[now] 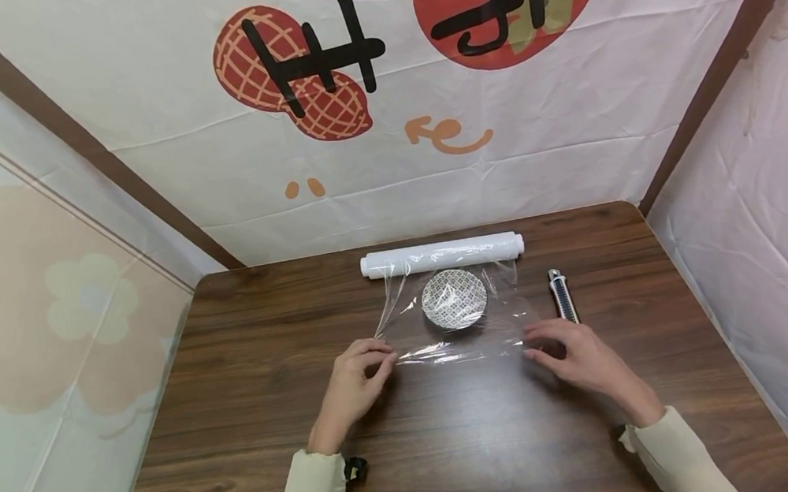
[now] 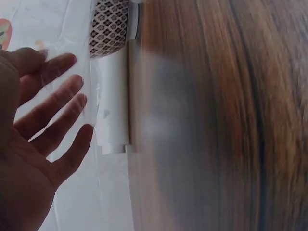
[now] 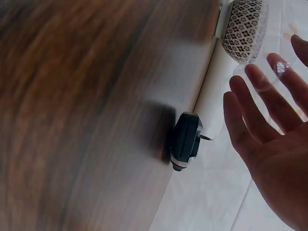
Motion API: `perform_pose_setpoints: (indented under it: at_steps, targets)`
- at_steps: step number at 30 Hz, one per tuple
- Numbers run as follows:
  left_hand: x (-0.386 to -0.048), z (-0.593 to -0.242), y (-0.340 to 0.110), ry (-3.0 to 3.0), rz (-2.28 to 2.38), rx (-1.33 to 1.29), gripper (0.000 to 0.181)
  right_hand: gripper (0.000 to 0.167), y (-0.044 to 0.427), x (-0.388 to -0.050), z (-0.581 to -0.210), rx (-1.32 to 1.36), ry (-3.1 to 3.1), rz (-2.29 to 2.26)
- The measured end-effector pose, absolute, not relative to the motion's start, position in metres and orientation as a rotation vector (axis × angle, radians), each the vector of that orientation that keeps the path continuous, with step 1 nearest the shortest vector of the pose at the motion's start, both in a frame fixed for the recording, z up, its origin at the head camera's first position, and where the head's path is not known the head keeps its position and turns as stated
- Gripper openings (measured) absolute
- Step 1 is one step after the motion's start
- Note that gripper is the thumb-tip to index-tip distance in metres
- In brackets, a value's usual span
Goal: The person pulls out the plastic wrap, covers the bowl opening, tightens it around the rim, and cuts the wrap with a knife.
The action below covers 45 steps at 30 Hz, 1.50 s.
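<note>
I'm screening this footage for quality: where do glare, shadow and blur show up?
Head view: bright glints on the plastic film, a pale sheen on the tabletop nearer the person; left wrist view: wood grain looks smeared, while the bowl's pattern stays readable; right wrist view: wood grain blurred toward the upper left, dark shadow beside the cutter.

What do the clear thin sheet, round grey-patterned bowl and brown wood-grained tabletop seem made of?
Clear thin sheet: likely glossy plastic film, see-through with bright glints.
Round grey-patterned bowl: perhaps glazed ceramic, from its smooth printed-looking wall; plastic possible.
Brown tabletop: satin wood or laminate, judging by streaky grain and soft sheen.
</note>
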<state>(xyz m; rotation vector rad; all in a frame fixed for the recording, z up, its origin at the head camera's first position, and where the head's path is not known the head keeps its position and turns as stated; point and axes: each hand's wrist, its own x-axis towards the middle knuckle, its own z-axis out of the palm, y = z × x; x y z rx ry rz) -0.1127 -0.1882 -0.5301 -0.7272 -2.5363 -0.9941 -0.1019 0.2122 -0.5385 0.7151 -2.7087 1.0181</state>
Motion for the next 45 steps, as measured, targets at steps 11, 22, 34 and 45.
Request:
perform_pose_setpoints:
  at_steps: [11, 22, 34, 45]
  targets:
    - [-0.116, -0.53, -0.18, -2.767, -1.002, -0.503, 0.024, 0.022, 0.201, -0.108, -0.537, 0.656, -2.803, 0.995]
    - [-0.125, -0.517, -0.17, -2.753, -1.249, -0.478, 0.013, 0.025, 0.188, -0.111, -0.512, 0.587, -2.687, 1.1]
    - [-0.152, -0.493, -0.147, -2.714, -1.344, -0.4, 0.018, 0.014, 0.166, -0.13, -0.491, 0.477, -2.64, 1.383]
    - [-0.177, -0.498, -0.127, -2.742, -1.475, -0.196, 0.022, 0.025, 0.151, -0.164, -0.492, 0.203, -2.637, 1.553]
